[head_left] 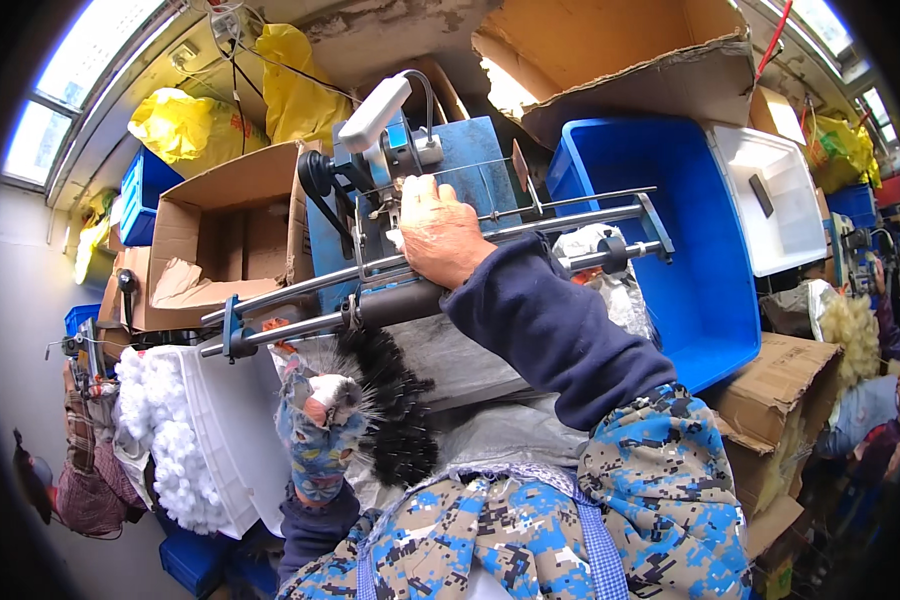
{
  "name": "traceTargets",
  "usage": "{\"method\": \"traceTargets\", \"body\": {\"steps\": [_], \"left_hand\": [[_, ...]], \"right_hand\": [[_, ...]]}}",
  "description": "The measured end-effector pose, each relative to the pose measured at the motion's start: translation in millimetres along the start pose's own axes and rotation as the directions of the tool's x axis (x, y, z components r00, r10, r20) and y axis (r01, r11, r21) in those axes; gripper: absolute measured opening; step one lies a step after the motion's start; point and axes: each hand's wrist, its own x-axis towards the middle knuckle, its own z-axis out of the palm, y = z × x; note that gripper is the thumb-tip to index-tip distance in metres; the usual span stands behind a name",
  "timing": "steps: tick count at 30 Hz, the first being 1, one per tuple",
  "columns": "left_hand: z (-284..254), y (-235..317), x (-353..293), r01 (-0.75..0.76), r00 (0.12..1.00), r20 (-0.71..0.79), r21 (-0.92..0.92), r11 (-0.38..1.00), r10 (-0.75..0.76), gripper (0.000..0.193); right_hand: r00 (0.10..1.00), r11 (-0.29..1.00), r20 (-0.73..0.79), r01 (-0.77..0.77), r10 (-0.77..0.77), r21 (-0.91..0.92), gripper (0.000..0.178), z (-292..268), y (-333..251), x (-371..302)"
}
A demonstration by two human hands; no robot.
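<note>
My right hand (438,232) reaches over the metal rails (530,228) to the head of a blue bench machine (470,150). Its fingers are curled together beside the small metal parts there; what they grip is hidden beneath them. Lower left, my left hand (325,410), in a worn patterned glove with bare skin showing, is closed at the side of a black bristly strip (395,400). The strip's stiff hairs fan outward, and it hangs below a dark roller (405,303) on the rail frame.
Left of the machine stands an open cardboard box (225,225); below it, a white bin (235,430) of white fluffy filling (165,430). On the right are a large blue tub (670,250), a white tray (770,200) and another carton (780,390). Grey sheeting (500,430) lies before my lap.
</note>
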Motion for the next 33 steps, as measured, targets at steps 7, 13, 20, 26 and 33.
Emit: {"method": "traceTargets", "body": {"steps": [7, 13, 20, 26, 33], "left_hand": [[-23.1, -11.8, 9.1, -0.476, 0.877, 0.268, 0.594, 0.649, 0.398, 0.025], [-22.2, -22.0, 13.5, -0.466, 0.878, 0.268, 0.670, 0.579, 0.397, 0.025], [3.3, -8.2, 12.9, -0.183, 0.982, 0.109, 0.334, 0.924, 0.155, 0.021], [-25.4, -13.9, 8.9, -0.343, 0.918, 0.017, 0.533, 0.773, 0.396, 0.011], [38.9, 1.2, 19.4, -0.797, 0.594, 0.609, 0.533, 0.283, 0.526, 0.023]], "right_hand": [[0.985, 1.000, 0.169, 0.021, -0.017, -0.022, 0.057, -17.7, 33.7, -8.3], [0.999, 0.994, -0.004, 0.045, -0.046, -0.099, 0.035, -48.4, 70.9, -15.3], [0.997, 0.931, 0.081, 0.037, -0.008, -0.364, 0.013, -51.4, 89.3, 7.1], [0.949, 0.982, 0.264, 0.184, -0.170, -0.029, 0.010, -115.9, 63.9, -62.6], [0.916, 0.347, -0.282, 0.373, -0.284, 0.861, 0.024, -67.2, -39.3, -97.4]]}}
